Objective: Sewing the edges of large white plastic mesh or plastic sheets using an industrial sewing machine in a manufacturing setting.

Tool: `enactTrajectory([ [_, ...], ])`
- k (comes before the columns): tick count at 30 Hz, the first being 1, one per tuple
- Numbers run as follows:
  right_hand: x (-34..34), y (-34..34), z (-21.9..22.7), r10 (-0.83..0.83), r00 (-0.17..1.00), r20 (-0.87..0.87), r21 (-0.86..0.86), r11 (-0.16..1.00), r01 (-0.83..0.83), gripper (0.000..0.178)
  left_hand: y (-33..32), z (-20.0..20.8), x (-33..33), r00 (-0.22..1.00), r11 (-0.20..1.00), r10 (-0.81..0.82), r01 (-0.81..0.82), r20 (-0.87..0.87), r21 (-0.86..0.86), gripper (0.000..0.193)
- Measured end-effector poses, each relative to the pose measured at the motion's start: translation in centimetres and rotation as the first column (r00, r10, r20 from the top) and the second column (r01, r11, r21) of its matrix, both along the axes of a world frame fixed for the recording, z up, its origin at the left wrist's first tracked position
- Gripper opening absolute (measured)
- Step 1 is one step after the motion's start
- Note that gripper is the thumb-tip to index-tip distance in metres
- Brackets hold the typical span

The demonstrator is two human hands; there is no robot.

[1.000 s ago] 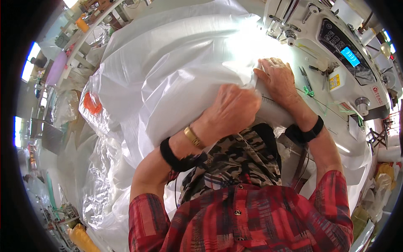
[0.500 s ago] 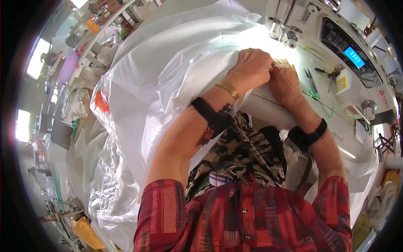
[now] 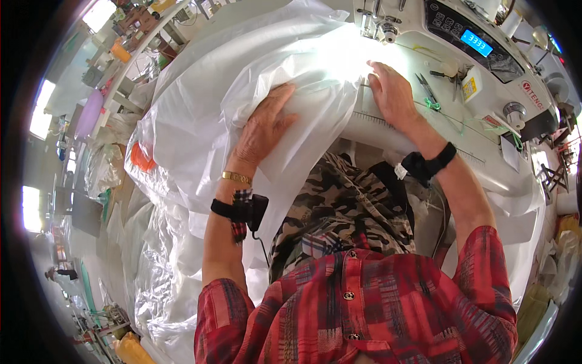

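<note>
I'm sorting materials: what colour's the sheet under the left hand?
The sheet is white, clearest in the head view.

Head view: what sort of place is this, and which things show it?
Probably a sewing workshop: there is a white sewing machine with a lit display, ruler markings along the worktop edge, and wide white sheeting under the left hand.

A red-and-black plaid shirt (image 3: pixel 388 291) with round buttons (image 3: pixel 348 296), its sleeves (image 3: pixel 225 309) ending near the elbows, is worn with camouflage trousers (image 3: pixel 330 203). A gold-coloured band (image 3: pixel 236 177) circles the left wrist; black straps (image 3: pixel 448 156) ring both forearms, the left strap (image 3: pixel 222 208) bearing a black box (image 3: pixel 258 210) with a dark cable (image 3: pixel 263 247).
</note>
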State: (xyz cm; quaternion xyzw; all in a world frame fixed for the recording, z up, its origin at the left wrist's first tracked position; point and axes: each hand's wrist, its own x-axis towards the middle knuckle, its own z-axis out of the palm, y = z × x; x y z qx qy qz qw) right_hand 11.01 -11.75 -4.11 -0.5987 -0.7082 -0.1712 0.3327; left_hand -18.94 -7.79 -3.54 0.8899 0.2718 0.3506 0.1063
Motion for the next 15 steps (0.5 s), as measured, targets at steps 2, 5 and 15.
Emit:
enactTrajectory([
  [2, -2.1, -3.2, 0.3, 0.142, 0.969, -0.200, 0.088, 0.988, -0.127, 0.019, 0.9, 0.0, -0.6, 0.996, 0.984, -0.080, 0.083, 0.029, -0.158, 0.047],
  [5, -6.9, -8.9, 0.6, 0.104, 0.917, -0.385, -0.186, 0.964, -0.188, 0.020, 0.9, 0.4, -0.4, 0.994, 0.977, -0.102, 0.106, 0.032, -0.183, 0.049],
  [15, -16.4, -8.9, -4.7, -0.287, 0.490, -0.823, -0.556, 0.582, -0.593, 0.054, 1.7, 0.3, -0.2, 0.998, 0.991, -0.061, 0.062, 0.016, -0.122, 0.047],
])
